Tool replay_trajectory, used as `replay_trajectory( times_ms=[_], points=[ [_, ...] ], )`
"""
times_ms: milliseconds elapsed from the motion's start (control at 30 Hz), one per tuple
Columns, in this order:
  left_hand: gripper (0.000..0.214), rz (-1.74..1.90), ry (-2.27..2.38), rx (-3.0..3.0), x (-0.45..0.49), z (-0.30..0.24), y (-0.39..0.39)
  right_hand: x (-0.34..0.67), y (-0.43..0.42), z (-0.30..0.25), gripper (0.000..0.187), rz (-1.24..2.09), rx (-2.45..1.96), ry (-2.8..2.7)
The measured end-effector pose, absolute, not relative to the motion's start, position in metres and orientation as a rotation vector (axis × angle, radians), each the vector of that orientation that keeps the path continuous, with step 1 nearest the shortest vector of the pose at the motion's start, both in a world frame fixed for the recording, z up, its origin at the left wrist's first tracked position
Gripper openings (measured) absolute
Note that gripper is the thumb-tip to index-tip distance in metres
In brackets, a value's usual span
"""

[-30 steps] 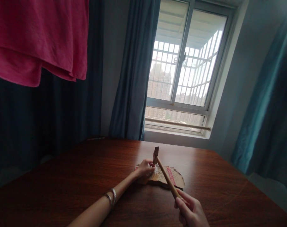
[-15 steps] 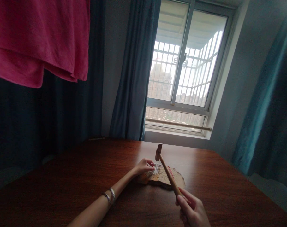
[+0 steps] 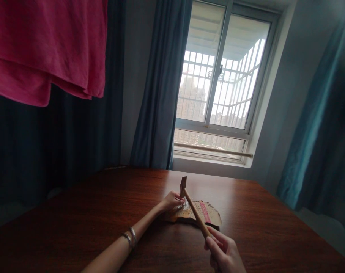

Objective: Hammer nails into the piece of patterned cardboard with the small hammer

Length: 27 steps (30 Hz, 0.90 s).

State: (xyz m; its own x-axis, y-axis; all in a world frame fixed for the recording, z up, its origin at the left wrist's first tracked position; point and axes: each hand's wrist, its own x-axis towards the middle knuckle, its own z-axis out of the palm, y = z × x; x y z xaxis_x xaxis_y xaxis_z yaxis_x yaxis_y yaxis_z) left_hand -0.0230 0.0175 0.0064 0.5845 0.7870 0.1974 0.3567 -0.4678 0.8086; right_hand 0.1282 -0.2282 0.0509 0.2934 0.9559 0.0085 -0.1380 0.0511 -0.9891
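A hammer [image 3: 195,212] with a pale wooden handle is gripped in my right hand [image 3: 225,250], its head up and to the left. The head is close above the fingertips of my left hand [image 3: 172,201], and I cannot tell whether it touches anything. My left fingers are pinched around what looks like a nail, largely hidden. Several thin nails [image 3: 186,202] stand upright beside those fingertips, at the left part of a flat wooden slab [image 3: 216,218]. The slab has a rough dark edge, many small dark dots and a pink strip [image 3: 205,212].
The slab lies on a glossy brown wooden table [image 3: 104,216]. A pink cloth [image 3: 52,53] hangs at upper left before dark blue curtains [image 3: 158,94]. A barred window [image 3: 218,76] is behind the table, with another curtain [image 3: 306,144] at right.
My right hand has moved left and slightly down, bringing the hammer head from above the slab to just over my left fingertips. My left hand stays pinched in nearly the same place.
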Motion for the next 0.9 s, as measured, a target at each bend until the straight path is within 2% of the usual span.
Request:
replay_trajectory(
  times_ms=[467, 700, 800, 900],
  points=[
    [0.035, 0.739, 0.776, 2.139, -0.026, 0.006, 0.019, 0.132, -0.239, 0.066, 0.065, 0.961, -1.237, -0.854],
    [0.044, 0.661, 0.831, 2.116, -0.031, 0.013, 0.023, 0.184, -0.246, 0.042, 0.049, 0.477, -1.479, -0.807],
    [0.055, 0.588, 0.881, 2.139, -0.039, 0.017, 0.031, 0.21, -0.249, 0.023, 0.039, 0.232, -1.784, -0.834],
    [0.071, 0.421, 0.93, 2.135, -0.047, 0.023, 0.038, 0.23, -0.252, 0.012, 0.037, 0.037, -2.132, -0.865]
  ],
)
